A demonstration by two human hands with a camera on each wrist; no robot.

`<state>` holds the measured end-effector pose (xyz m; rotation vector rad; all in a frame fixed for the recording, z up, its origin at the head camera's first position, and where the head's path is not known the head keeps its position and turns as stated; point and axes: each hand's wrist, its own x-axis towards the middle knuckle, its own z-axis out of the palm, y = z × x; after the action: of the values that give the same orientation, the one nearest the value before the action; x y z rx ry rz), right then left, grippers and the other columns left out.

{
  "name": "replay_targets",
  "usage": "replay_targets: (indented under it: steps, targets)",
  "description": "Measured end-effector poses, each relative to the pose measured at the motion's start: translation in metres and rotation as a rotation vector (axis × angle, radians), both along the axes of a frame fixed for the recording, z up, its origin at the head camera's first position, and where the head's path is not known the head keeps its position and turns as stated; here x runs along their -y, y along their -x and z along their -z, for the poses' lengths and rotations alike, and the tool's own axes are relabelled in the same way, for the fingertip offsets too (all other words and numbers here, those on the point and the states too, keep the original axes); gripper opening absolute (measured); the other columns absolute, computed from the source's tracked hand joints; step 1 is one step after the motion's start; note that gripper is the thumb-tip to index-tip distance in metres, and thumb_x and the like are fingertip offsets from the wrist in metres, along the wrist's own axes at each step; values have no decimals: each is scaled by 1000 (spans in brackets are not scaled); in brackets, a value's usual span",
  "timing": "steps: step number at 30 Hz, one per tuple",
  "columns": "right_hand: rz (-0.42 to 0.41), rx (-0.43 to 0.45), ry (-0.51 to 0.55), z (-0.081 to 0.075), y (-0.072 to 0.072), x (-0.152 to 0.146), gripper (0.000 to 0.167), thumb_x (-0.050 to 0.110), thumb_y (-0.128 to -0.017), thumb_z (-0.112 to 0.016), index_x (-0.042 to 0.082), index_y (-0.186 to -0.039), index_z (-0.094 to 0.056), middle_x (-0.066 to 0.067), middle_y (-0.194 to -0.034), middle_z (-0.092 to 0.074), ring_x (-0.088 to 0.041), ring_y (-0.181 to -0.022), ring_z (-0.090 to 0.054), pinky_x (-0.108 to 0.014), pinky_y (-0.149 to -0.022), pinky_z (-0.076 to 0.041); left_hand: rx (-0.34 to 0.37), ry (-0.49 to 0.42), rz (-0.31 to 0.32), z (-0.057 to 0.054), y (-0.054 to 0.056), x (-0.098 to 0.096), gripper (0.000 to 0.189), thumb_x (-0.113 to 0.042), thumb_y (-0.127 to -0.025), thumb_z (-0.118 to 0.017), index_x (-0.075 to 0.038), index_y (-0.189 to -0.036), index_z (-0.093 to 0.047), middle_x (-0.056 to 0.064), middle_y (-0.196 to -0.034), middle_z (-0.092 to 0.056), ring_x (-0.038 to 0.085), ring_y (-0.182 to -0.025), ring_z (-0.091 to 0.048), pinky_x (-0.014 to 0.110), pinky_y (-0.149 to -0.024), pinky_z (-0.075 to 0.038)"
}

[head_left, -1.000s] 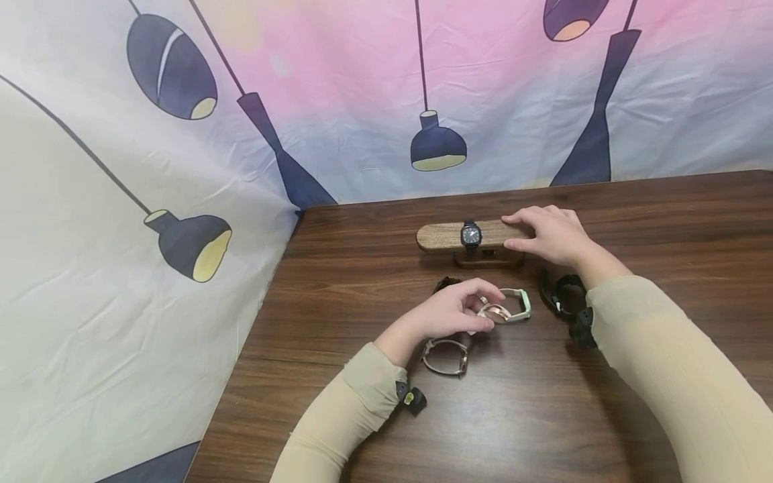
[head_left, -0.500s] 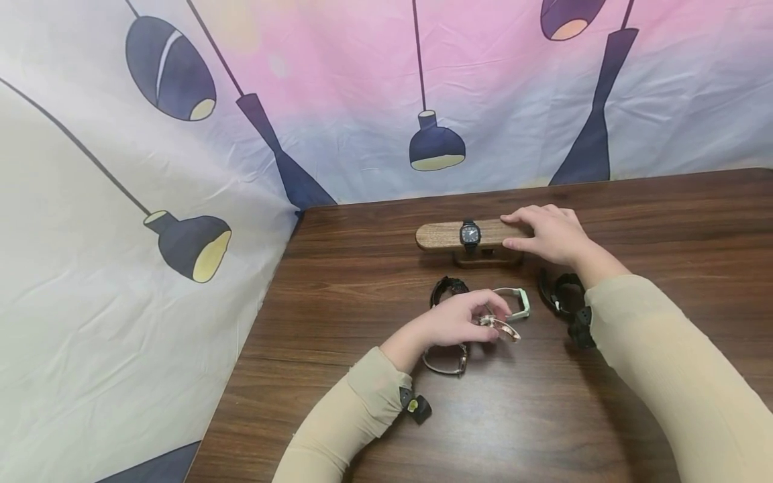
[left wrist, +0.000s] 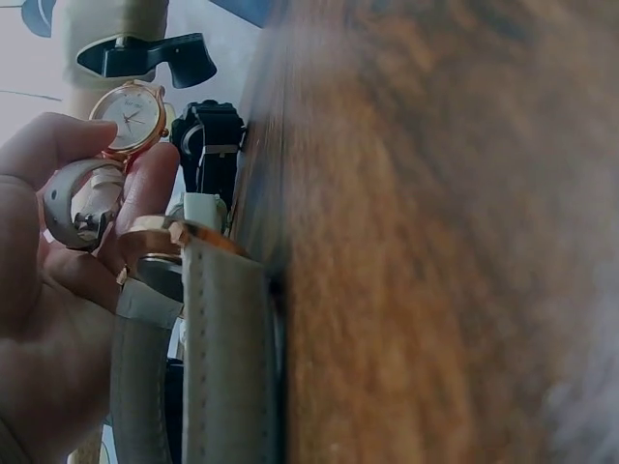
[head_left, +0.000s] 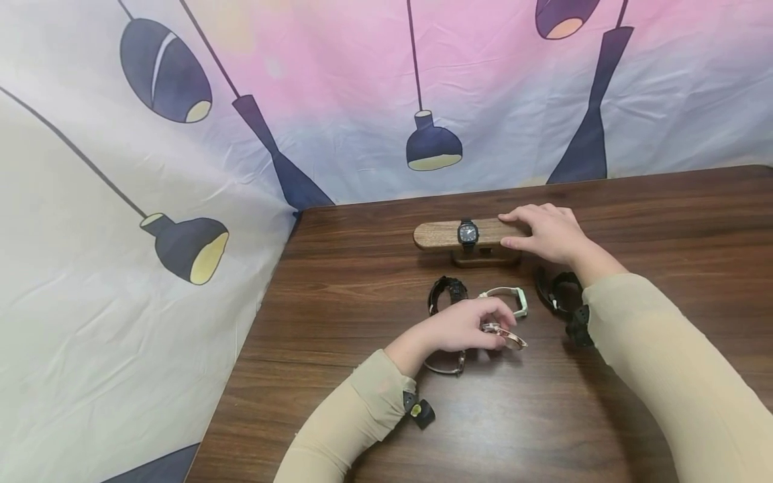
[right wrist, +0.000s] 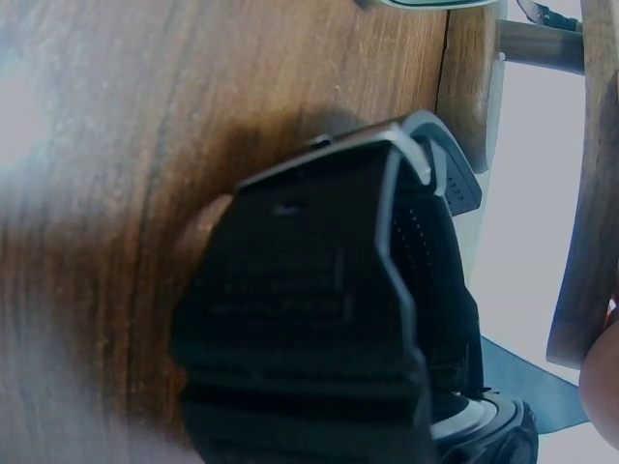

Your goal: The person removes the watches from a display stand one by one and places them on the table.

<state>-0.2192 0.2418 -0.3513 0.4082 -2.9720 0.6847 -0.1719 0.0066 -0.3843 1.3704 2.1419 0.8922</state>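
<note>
My left hand point(head_left: 465, 325) pinches a wristwatch point(head_left: 513, 341) with a rose-gold case and pale strap, held over the table among other watches. In the left wrist view its round white dial point(left wrist: 132, 118) faces the camera, between thumb and fingers. My right hand point(head_left: 551, 231) grips the right end of a wooden watch stand point(head_left: 436, 235), fingers on top and thumb at the front edge. Around the bar sits a black square-faced watch point(head_left: 468, 233). Only a fingertip of the right hand shows in the right wrist view, beside the wooden bar point(right wrist: 590, 203).
A mint-green watch point(head_left: 522, 302) and a black watch point(head_left: 457, 290) lie behind the left hand. Partly hidden below it is a pale-strapped watch point(head_left: 443, 370). Near the right wrist lies a bulky black watch point(right wrist: 300, 290). A printed cloth point(head_left: 356, 100) hangs behind the table point(head_left: 543, 416).
My left hand has moved slightly right and toward the front with the pale-strapped watch, whose case has turned in the fingers. The black watch behind has come into view. My right hand stays on the stand.
</note>
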Motion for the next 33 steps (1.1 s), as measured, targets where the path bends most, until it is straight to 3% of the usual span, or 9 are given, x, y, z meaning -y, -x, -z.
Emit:
replay_targets:
  steps: [8,24,33]
  targets:
    - [4,5,9,-2,-1,1,58,53,-87,-58,17,-133,-53,-14,-135,-47,-38,-119,-38,-58,-96,-19,-75,35,28,-2,0,0,16,-19,-85,-67,-15,-100,-65,-11,-98,-59,-4,-91,-50,11,-82,-38]
    - [6,9,6,-2,-2,1,59,54,-87,-58,18,-133,-53,-14,-135,-48,-38,-119,-38,-58,-96,-19,-105,108,45,2,2,-4,16,-21,-87,-66,-17,-101,-65,-11,-100,-56,-4,-93,-49,9,-84,-35]
    - [7,14,9,-2,-2,1,58,53,-87,-58,18,-134,-53,-13,-135,-48,-38,-119,-37,-59,-96,-19,-134,198,69,4,2,-8,20,-21,-87,-66,-15,-106,-61,-9,-103,-55,-2,-95,-50,11,-84,-36]
